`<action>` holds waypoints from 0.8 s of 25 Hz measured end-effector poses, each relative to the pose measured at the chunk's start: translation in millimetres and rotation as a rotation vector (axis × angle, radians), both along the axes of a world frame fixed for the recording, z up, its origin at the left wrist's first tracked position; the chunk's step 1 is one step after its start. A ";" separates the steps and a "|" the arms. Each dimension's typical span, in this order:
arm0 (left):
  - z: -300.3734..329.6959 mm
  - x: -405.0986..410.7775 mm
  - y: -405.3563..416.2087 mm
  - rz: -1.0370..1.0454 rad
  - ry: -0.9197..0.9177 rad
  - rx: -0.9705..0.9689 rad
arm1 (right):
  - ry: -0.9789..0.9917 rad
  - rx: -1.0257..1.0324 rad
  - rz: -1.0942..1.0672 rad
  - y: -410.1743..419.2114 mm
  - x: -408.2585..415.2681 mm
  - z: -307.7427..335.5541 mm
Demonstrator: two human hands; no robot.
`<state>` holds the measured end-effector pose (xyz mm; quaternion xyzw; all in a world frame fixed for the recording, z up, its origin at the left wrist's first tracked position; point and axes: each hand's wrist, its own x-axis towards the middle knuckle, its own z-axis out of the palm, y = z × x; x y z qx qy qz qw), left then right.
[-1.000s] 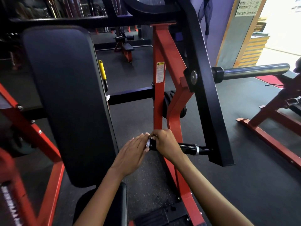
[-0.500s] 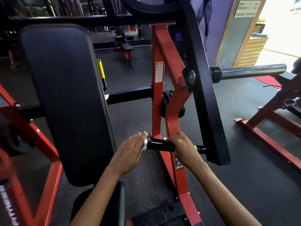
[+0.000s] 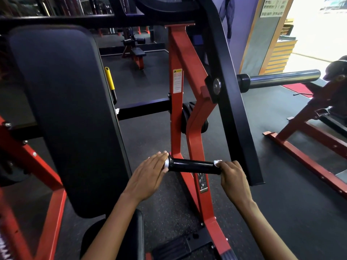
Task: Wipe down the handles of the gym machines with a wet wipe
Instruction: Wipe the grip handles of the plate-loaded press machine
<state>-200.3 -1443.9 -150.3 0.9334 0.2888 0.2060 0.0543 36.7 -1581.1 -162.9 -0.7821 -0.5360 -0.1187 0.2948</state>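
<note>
Change: right hand (image 3: 231, 175) has slid outward along the handle (image 3: 193, 167), from its free end a second ago to the far end beside the black lever arm (image 3: 234, 113); left hand (image 3: 150, 171) stays at the capped end.
Handle: black glossy grip, lying nearly level at 6 o'clock of the frame centre, with a silver end cap (image 3: 166, 164) toward 9 o'clock.
Right hand: fingers curled round the handle's 3 o'clock end, pinching a white wet wipe (image 3: 217, 163) against it; only a small corner of the wipe shows above the knuckles.
Left hand: fingers straight and held together, pressed flat against the silver end cap, gripping nothing.
Back pad (image 3: 62, 109): black, upright, at 9 o'clock of the hands.
Frame (image 3: 177, 113): red upright posts behind the handle, bearing a white-and-yellow warning label (image 3: 177, 81).
Weight peg (image 3: 281, 78): chrome, projecting toward 3 o'clock from the lever arm.
Floor (image 3: 262, 212): dark speckled rubber.
</note>
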 end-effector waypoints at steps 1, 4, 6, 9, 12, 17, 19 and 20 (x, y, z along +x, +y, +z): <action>-0.5 -0.6 1.4 -0.013 -0.008 0.002 | 0.043 0.052 -0.050 -2.5 -7.3 -3.7; -0.4 -2.9 10.4 -0.081 -0.016 -0.009 | 0.290 0.145 -0.205 4.1 -32.7 -8.9; -0.1 -4.2 18.0 -0.125 0.003 -0.017 | 0.447 0.186 -0.311 15.4 -45.0 -11.2; 0.8 -5.7 23.1 -0.177 0.012 -0.027 | 0.572 0.302 -0.443 27.0 -54.2 -9.4; 1.7 -6.7 26.7 -0.226 -0.018 -0.052 | 0.642 0.324 -0.499 31.7 -65.5 -7.8; 5.2 -8.0 31.5 -0.296 -0.045 -0.045 | 0.747 0.408 -0.505 49.5 -104.9 0.8; 7.0 -7.6 33.7 -0.318 -0.048 -0.029 | 0.738 0.427 -0.463 57.0 -125.3 2.0; 7.5 -7.5 35.3 -0.329 -0.047 -0.032 | 0.716 0.434 -0.427 60.5 -135.4 2.7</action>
